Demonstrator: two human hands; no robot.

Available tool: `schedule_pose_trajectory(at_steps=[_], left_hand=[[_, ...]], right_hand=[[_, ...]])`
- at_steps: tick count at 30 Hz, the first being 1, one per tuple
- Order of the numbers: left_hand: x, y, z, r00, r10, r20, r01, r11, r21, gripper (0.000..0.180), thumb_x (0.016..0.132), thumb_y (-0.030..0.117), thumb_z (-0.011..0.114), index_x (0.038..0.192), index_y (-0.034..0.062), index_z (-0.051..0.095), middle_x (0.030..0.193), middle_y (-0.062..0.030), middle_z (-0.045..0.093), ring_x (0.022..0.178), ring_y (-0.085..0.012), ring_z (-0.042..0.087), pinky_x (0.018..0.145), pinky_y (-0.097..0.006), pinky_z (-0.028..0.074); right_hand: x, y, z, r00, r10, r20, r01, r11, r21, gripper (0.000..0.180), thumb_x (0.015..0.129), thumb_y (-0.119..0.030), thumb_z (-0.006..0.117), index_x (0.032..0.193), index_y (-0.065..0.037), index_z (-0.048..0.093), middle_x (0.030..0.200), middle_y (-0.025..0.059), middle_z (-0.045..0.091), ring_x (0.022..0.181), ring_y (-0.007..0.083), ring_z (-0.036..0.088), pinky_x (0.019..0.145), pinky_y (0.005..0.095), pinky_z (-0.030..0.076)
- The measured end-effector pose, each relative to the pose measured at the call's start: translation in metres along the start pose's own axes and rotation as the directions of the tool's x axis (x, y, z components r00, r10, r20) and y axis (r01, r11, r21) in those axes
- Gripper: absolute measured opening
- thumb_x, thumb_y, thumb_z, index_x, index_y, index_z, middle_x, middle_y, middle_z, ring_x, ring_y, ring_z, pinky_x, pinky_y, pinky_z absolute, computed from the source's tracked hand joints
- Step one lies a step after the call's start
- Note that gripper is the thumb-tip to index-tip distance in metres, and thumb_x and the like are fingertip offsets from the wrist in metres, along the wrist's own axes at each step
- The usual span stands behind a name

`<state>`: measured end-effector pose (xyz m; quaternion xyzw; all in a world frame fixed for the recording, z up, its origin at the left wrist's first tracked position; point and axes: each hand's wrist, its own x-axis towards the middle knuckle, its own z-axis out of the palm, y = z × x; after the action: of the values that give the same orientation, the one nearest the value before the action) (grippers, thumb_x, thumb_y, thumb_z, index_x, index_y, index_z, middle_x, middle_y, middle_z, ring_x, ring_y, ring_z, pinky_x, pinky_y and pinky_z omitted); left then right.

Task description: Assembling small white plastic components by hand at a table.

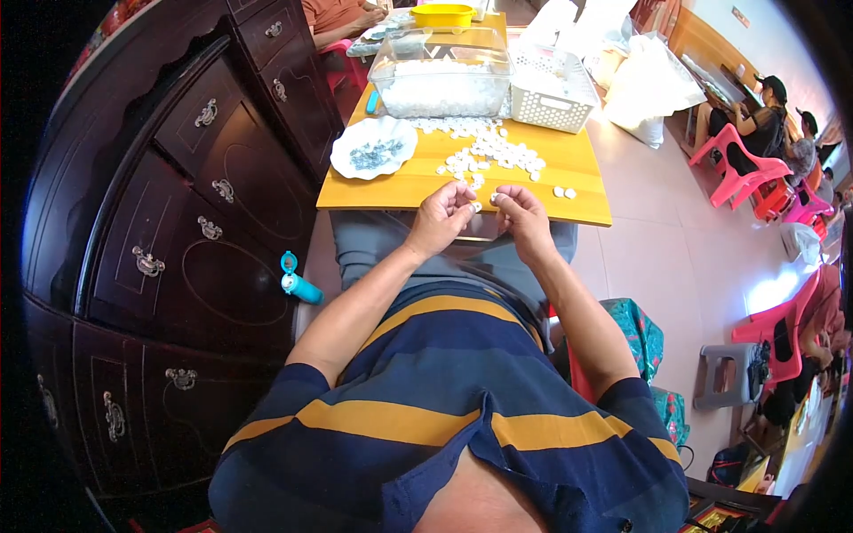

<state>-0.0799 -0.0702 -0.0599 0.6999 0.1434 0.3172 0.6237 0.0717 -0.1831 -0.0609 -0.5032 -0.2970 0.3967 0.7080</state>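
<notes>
Over the near edge of the yellow table (569, 202), my left hand (439, 222) pinches a small white round piece (477, 206) between thumb and fingers. Close beside it, fingertips of my right hand (526, 222) are closed on another small white piece (494, 197), mostly covered by the fingers. Just beyond both hands lie many loose white round pieces (511, 153), spread in a heap. A white scalloped plate (341, 158) at the left holds small grey-blue translucent bits (378, 155). What exactly the small pieces are is too small to tell.
Behind the heap stand a clear plastic box (444, 105) full of whitish pieces and a white perforated basket (544, 114). A yellow basin (442, 16) is farther back. Dark wooden cabinets (253, 204) line the left, near a teal bottle (302, 289). Seated people and pink chairs (742, 169) are at right.
</notes>
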Motion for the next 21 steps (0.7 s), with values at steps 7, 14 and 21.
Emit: schedule_pose_trajectory(at_steps=[7,14,21], left_hand=[[-0.013,0.006,0.024,0.985,0.091,0.146,-0.118,0.974,0.194,0.008,0.091,0.001,0.063,0.098,0.0012,0.067,0.082,0.0056,0.063,0.07,-0.0007,0.055,0.064,-0.019,0.048],[-0.018,0.008,0.03,0.969,0.167,0.182,-0.211,0.943,0.258,0.013,0.082,0.003,0.069,0.094,0.0003,0.069,0.069,-0.0036,0.063,0.059,-0.0062,0.054,0.056,-0.025,0.046],[-0.019,0.009,0.03,0.971,0.166,0.171,-0.206,0.946,0.25,0.012,0.083,0.002,0.068,0.095,-0.0004,0.069,0.069,-0.0029,0.063,0.06,-0.0057,0.054,0.056,-0.025,0.046]], right_hand=[[0.0,0.002,0.012,0.986,0.15,-0.067,-0.111,0.908,0.404,0.019,0.092,-0.007,0.066,0.11,-0.005,0.061,0.091,0.0032,0.066,0.073,0.011,0.06,0.068,0.0231,0.05],[-0.001,0.006,0.014,0.984,0.165,0.073,-0.179,0.837,0.517,0.019,0.091,-0.007,0.066,0.108,-0.007,0.06,0.093,0.0041,0.065,0.083,0.0134,0.061,0.078,0.0256,0.052],[-0.003,0.002,0.014,0.975,0.199,0.099,-0.22,0.799,0.56,0.021,0.091,-0.011,0.07,0.11,-0.007,0.061,0.093,0.0034,0.067,0.083,0.0132,0.062,0.081,0.0263,0.053]])
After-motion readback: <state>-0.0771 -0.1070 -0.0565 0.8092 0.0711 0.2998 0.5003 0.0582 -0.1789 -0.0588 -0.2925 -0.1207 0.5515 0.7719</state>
